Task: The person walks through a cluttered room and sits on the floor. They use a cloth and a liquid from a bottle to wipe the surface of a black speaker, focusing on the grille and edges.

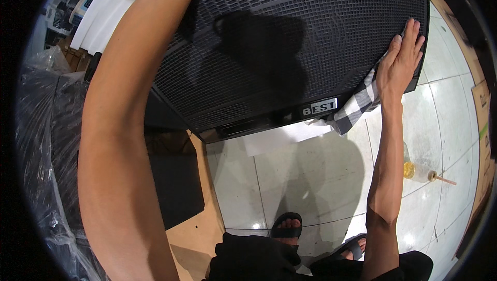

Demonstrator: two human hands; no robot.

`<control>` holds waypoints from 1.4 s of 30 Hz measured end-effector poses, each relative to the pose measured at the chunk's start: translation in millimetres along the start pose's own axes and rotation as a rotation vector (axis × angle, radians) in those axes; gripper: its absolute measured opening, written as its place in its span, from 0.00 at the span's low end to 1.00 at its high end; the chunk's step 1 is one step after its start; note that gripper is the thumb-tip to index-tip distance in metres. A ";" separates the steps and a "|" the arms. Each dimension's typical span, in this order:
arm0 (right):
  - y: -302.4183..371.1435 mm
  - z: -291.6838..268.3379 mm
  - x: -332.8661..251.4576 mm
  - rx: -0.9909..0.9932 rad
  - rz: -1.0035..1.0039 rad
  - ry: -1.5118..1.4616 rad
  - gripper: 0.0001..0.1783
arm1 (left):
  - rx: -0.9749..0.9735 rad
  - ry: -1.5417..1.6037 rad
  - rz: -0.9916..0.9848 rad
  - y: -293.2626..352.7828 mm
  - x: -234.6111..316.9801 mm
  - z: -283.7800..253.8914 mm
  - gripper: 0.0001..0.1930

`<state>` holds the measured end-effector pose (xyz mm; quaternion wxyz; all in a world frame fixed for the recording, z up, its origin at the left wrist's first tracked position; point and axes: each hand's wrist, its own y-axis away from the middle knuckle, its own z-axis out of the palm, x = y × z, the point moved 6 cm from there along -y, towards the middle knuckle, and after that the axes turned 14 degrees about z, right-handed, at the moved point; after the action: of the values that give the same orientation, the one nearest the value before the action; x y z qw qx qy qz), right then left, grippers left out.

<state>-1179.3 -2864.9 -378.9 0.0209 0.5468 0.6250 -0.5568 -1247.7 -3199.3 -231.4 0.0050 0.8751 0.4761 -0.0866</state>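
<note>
A large black speaker (331, 58) with a honeycomb grille fills the upper middle of the head view, its lower edge slanting up to the right. My right hand (398, 66) lies along the right side of its face, fingers stretched, keeping a black-and-white checkered cloth (357, 107) pressed to it. Part of that cloth hangs past the speaker's lower edge. My left forearm runs up the left side toward the speaker's top, and the hand itself is beyond the upper edge of the picture. A pale lettered badge (319, 108) sits near the lower edge of the grille.
Dark goods under clear plastic wrap (49, 125) stand on the left, with white foam pieces (108, 11) above them. A wooden board (207, 188) lies below the speaker. On the tiled floor (233, 188), a clear bottle (420, 172) lies at right. Cardboard (482, 105) lines the far right.
</note>
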 end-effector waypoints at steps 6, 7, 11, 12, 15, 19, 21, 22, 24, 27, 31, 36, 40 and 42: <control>-0.3 -2.5 -2.5 0.000 0.010 0.010 0.27 | 0.001 -0.025 -0.001 -0.8 2.1 -0.2 0.32; -0.6 -1.4 -1.4 -0.002 0.021 0.009 0.27 | -0.003 -0.051 -0.009 -1.1 -0.2 0.3 0.32; -0.9 -1.8 -2.6 -0.007 0.020 0.008 0.27 | 0.009 0.013 0.061 -1.6 1.3 0.8 0.31; -1.1 -2.3 -3.0 -0.008 0.018 0.010 0.27 | 0.016 0.022 0.069 -1.5 3.1 0.0 0.31; -2.5 -1.9 -1.3 -0.013 0.018 0.012 0.27 | 0.017 0.046 0.098 -2.0 5.8 -2.4 0.31; -2.4 -0.3 -1.5 -0.014 0.018 0.032 0.28 | 0.042 0.011 0.138 -6.0 -2.8 1.8 0.32; -2.5 0.0 -2.8 -0.015 0.015 0.030 0.28 | 0.037 0.001 0.133 -6.2 -7.3 3.9 0.32; -2.3 0.4 -2.8 -0.016 0.014 0.030 0.28 | 0.035 -0.002 0.131 -6.5 -7.5 4.0 0.33; -1.9 0.4 -1.9 -0.012 -0.001 0.039 0.29 | 0.036 0.031 0.146 -7.2 -6.2 3.0 0.32; -2.4 -0.3 2.2 -0.009 -0.023 0.049 0.29 | 0.018 0.035 0.099 -11.5 -4.2 3.3 0.32; -2.6 0.3 0.2 -0.009 -0.023 0.056 0.29 | 0.039 0.105 0.081 -4.6 4.4 -0.4 0.31; -2.3 0.9 -0.4 -0.011 -0.023 0.045 0.29 | 0.087 0.093 0.148 -4.6 4.1 -1.8 0.30; -3.1 1.3 1.6 -0.012 -0.019 0.046 0.28 | 0.052 -0.004 0.121 -12.3 -6.7 3.7 0.31; -3.4 1.6 -0.2 -0.014 -0.010 0.037 0.28 | 0.036 -0.012 0.125 -13.4 -13.4 7.2 0.32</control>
<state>-1182.5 -2865.4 -377.1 0.0102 0.5536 0.6319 -0.5423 -1267.1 -3203.8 -235.4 -0.0023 0.9026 0.4188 -0.0998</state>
